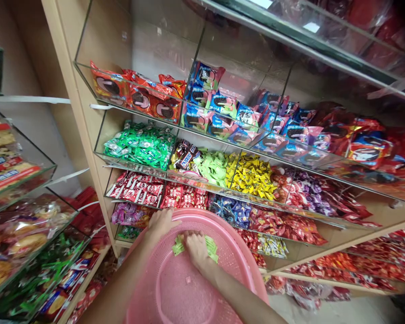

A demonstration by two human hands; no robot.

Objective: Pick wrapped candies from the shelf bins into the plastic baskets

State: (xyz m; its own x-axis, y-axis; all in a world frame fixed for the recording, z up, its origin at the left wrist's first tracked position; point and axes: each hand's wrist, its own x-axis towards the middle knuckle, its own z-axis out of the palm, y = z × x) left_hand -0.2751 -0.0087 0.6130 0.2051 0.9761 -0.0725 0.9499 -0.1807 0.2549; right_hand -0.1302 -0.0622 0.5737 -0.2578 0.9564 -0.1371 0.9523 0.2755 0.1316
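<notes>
A large round pink plastic basket with perforated walls fills the lower middle of the head view. My left hand is closed over its left far rim. Inside the basket, my right hand reaches down with its fingers curled onto light green wrapped candies. More of those candies show on both sides of the hand; the fingertips are partly hidden. A small pale pink piece lies on the basket's floor. Just beyond the rim, similar light green candies fill part of a shelf bin.
Glass-fronted shelves hold green-wrapped candies, yellow-wrapped candies, Snickers packs and blue-pink snack packs. A wooden upright stands at left, with bagged bread beside it. Bags rest low at right.
</notes>
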